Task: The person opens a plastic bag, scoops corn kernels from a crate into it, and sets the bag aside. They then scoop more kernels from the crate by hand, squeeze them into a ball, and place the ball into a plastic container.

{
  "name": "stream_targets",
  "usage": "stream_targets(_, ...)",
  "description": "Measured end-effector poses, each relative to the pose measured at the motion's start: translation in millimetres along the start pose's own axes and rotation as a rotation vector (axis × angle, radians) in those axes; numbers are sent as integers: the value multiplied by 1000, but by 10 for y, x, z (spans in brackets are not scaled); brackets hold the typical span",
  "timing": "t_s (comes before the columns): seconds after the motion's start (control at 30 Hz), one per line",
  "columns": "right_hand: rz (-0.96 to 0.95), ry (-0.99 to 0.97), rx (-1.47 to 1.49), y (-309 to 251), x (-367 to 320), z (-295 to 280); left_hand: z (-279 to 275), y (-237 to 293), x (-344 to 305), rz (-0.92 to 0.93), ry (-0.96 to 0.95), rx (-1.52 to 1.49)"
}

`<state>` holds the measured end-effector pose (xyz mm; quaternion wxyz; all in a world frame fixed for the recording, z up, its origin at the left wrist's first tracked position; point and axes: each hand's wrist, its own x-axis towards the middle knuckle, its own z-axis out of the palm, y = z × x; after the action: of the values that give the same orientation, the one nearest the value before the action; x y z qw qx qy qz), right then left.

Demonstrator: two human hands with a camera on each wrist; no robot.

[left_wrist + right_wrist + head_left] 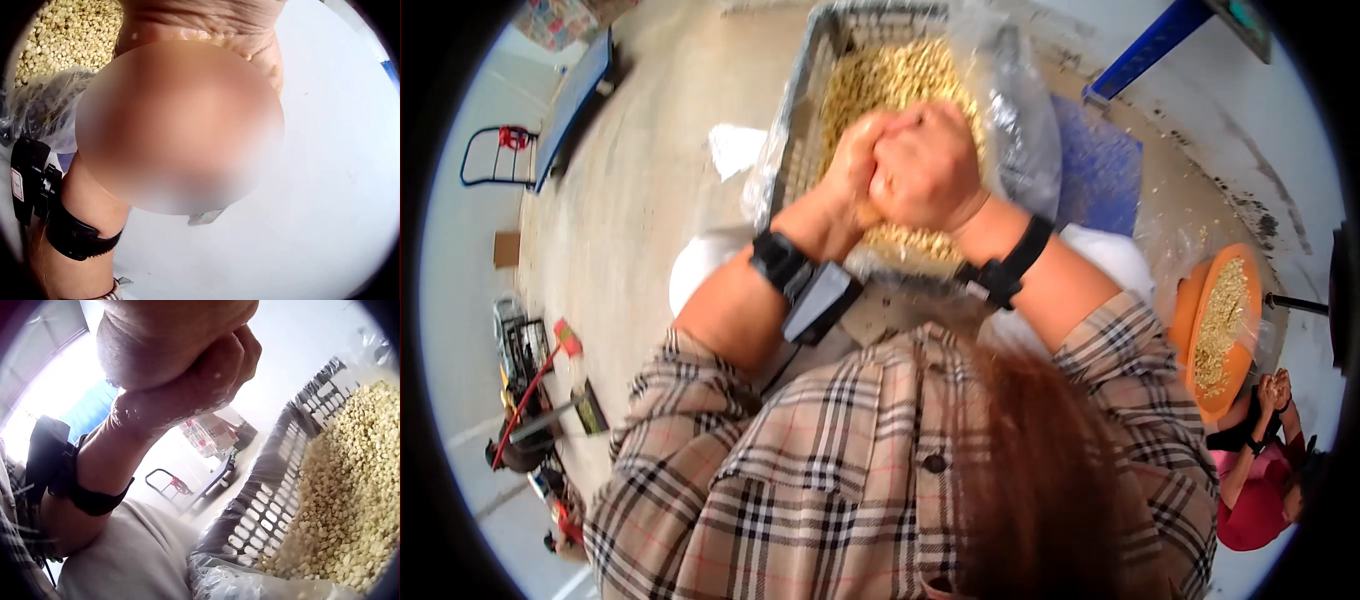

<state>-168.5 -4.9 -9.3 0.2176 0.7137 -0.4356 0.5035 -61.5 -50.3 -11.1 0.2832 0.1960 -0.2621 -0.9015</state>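
My left hand [852, 158] and right hand [932, 165] are clasped together over a plastic crate full of small pale-yellow chopped pieces [900, 75]. Curled fingers of both hands press against each other, and whatever lies between the palms is hidden. In the right wrist view, the right hand [172, 344] is close above the left hand [181, 394], with pale bits stuck to the skin. A blurred oval covers much of the left wrist view, leaving part of the left hand [206, 25] at its top. The crate [265, 509] has slotted walls and a clear plastic liner.
Plastic film [1025, 110] hangs over the crate's right side, beside a blue mat [1100, 165]. At right, another person [1260, 470] clasps hands near an orange basin [1250, 270] of similar pieces. A blue platform trolley [575, 105] stands at upper left, near a white scrap [735, 150].
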Motion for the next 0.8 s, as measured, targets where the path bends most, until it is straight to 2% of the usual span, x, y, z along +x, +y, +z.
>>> stream_targets(0.07,-28,20,4,16,33,15,-100,59,110,-87,-81,-6)
stream_targets(0.1,-46,20,12,47,43,39,-33,56,103,-45,-41,-15)
stream_targets(0.2,-87,27,7,23,101,22,22,63,96,-23,-180,-58)
stream_targets(0.3,-92,2,-36,-10,176,-29,-48,68,167,-119,-72,-96)
stream_targets(0.43,-77,55,-4,-25,166,23,-25,51,153,-65,-57,-64)
stream_targets(0.8,-133,69,-11,43,132,55,-55,57,233,-108,-204,-145)
